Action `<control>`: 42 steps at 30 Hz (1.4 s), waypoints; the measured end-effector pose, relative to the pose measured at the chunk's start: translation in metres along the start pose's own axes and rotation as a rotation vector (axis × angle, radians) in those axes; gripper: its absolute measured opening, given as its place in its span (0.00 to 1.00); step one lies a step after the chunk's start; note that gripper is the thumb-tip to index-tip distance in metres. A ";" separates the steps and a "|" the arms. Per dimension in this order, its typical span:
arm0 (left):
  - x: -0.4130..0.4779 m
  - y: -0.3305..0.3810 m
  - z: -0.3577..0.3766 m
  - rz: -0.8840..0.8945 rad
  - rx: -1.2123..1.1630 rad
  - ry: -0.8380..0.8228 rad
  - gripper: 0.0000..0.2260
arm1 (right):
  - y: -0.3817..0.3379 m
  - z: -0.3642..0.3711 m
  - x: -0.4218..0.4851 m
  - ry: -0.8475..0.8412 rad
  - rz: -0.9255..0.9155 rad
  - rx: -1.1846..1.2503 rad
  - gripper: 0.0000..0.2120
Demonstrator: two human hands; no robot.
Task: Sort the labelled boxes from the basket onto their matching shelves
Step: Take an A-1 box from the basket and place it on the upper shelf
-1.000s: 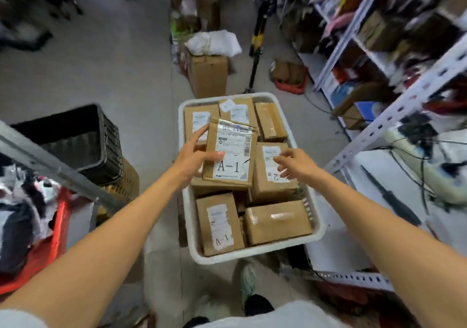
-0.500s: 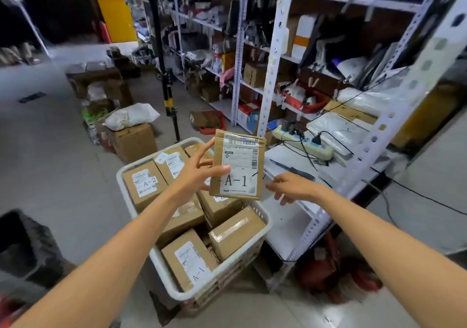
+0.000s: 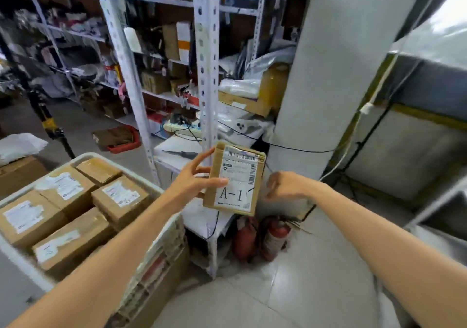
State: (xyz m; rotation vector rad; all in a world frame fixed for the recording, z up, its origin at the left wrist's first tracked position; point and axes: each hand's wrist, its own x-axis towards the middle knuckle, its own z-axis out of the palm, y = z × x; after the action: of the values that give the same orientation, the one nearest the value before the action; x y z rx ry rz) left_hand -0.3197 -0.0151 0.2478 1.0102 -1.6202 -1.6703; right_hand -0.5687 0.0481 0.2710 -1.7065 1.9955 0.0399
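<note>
A flat cardboard box marked "A-1" (image 3: 233,179) is held upright in the air, label toward the camera, in front of a white shelving upright (image 3: 206,62). It is pinched by the left hand (image 3: 192,180): the thumb is pressed on the label face, the fingers are spread along the left edge and behind. The right hand (image 3: 283,186) is seen just beside the box's right edge, fingers loosely curled, nothing held; contact cannot be told. Lower left, a white basket (image 3: 83,156) is filled with labelled boxes (image 3: 121,196). Two red fire extinguishers (image 3: 274,236) stand on the floor below the box.
</note>
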 end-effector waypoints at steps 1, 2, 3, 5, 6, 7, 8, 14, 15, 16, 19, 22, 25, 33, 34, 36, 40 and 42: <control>0.009 0.004 0.021 0.015 -0.001 -0.033 0.34 | 0.017 -0.005 -0.014 0.038 0.034 -0.002 0.20; 0.018 0.008 0.043 0.031 -0.008 -0.063 0.36 | 0.033 -0.011 -0.027 0.080 0.067 -0.001 0.20; 0.028 0.015 0.066 0.043 -0.020 -0.096 0.37 | 0.050 -0.019 -0.040 0.113 0.118 0.024 0.21; 0.047 0.030 0.111 0.063 -0.017 -0.192 0.40 | 0.086 -0.032 -0.069 0.172 0.195 0.080 0.23; 0.058 0.040 0.134 0.072 -0.003 -0.247 0.43 | 0.106 -0.038 -0.083 0.214 0.234 0.085 0.23; 0.068 0.050 0.157 0.083 0.018 -0.303 0.47 | 0.127 -0.043 -0.099 0.256 0.292 0.085 0.24; 0.079 0.060 0.181 0.096 0.035 -0.358 0.51 | 0.147 -0.047 -0.115 0.301 0.352 0.088 0.24; 0.100 0.110 0.328 0.162 0.053 -0.747 0.48 | 0.211 -0.044 -0.253 0.518 0.760 0.224 0.21; 0.095 0.115 0.351 0.177 0.058 -0.804 0.45 | 0.218 -0.038 -0.276 0.530 0.836 0.225 0.21; 0.089 0.119 0.374 0.195 0.065 -0.861 0.43 | 0.222 -0.033 -0.299 0.545 0.915 0.227 0.22; 0.061 0.128 0.437 0.214 0.039 -1.059 0.37 | 0.219 -0.011 -0.363 0.574 1.116 0.284 0.24; 0.018 0.131 0.487 0.228 0.006 -1.244 0.39 | 0.196 0.015 -0.417 0.614 1.271 0.389 0.25; -0.033 0.131 0.523 0.219 -0.035 -1.390 0.35 | 0.165 0.046 -0.464 0.646 1.431 0.462 0.26; -0.163 0.134 0.586 0.233 -0.082 -1.743 0.39 | 0.089 0.114 -0.552 0.651 1.783 0.493 0.27; -0.178 0.135 0.594 0.238 -0.081 -1.766 0.37 | 0.084 0.119 -0.560 0.663 1.810 0.494 0.27; -0.207 0.138 0.610 0.242 -0.078 -1.800 0.37 | 0.079 0.130 -0.577 0.694 1.849 0.502 0.26; -0.264 0.146 0.642 0.304 -0.048 -1.831 0.41 | 0.077 0.146 -0.617 0.687 1.891 0.482 0.24; -0.297 0.151 0.659 0.337 -0.040 -1.852 0.41 | 0.079 0.154 -0.640 0.703 1.899 0.483 0.25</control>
State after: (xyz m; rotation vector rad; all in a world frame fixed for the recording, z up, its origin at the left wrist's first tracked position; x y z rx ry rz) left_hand -0.7287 0.5774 0.4108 -1.3483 -2.3370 -2.3364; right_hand -0.5358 0.7035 0.3654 0.9481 2.9095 -0.3766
